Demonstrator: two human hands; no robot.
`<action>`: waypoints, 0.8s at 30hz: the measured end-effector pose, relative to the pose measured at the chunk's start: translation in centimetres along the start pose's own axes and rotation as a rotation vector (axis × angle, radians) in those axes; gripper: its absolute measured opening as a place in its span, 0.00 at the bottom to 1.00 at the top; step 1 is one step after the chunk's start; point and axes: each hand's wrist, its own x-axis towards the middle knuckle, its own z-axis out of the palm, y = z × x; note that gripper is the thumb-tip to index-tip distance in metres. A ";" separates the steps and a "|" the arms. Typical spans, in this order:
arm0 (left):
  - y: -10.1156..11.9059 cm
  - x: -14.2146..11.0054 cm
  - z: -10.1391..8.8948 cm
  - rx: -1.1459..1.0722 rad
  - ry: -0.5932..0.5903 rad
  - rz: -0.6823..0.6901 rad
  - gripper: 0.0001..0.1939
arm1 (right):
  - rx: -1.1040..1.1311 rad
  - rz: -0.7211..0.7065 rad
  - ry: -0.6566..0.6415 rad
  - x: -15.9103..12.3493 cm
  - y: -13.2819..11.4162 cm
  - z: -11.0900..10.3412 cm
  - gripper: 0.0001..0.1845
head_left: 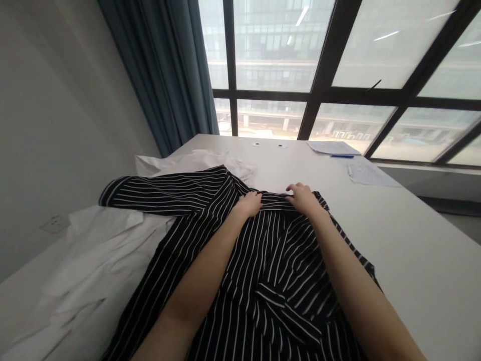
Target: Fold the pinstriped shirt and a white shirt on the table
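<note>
**Two hands at the neckline of a striped shirt**

A black shirt with white stripes (248, 250) lies spread on a white bench (406, 235), its neck end toward the window (274, 50) and its body running down to the near edge of the view. The left hand (250, 204) rests at the left part of the collar band (274, 202), fingers bent close together over the fabric; whether it grips the cloth cannot be told. The right hand (301, 198) is at the band's other end, fingers loosely curved and thumb and forefinger a little parted; whether any fabric is caught there cannot be told either.

One sleeve (158, 193) reaches out to the left, over white cloth (108, 271) heaped along that side of the bench. On the right, striped fabric lies folded over the body of the shirt. More white cloth (203, 160) lies crumpled beyond the sleeve. Toward the far right are paper sheets (332, 147) and a blue pen (341, 156). A blue curtain (171, 65) hangs beside the window.
</note>
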 end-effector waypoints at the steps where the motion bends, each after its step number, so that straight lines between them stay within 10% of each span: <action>1: 0.0 0.1 0.6 0.004 -0.010 -0.011 0.24 | -0.001 -0.024 -0.043 -0.1 -0.4 0.6 0.21; 8: -1.1 1.4 1.8 0.051 0.041 0.005 0.27 | -0.011 -0.080 -0.110 0.6 0.4 4.3 0.29; 17: 0.1 1.9 0.9 0.120 0.287 0.067 0.21 | -0.041 -0.133 0.028 1.5 0.3 3.2 0.28; 24: 0.3 0.7 2.3 0.100 0.189 0.106 0.28 | -0.003 -0.094 -0.046 0.3 -1.0 4.7 0.33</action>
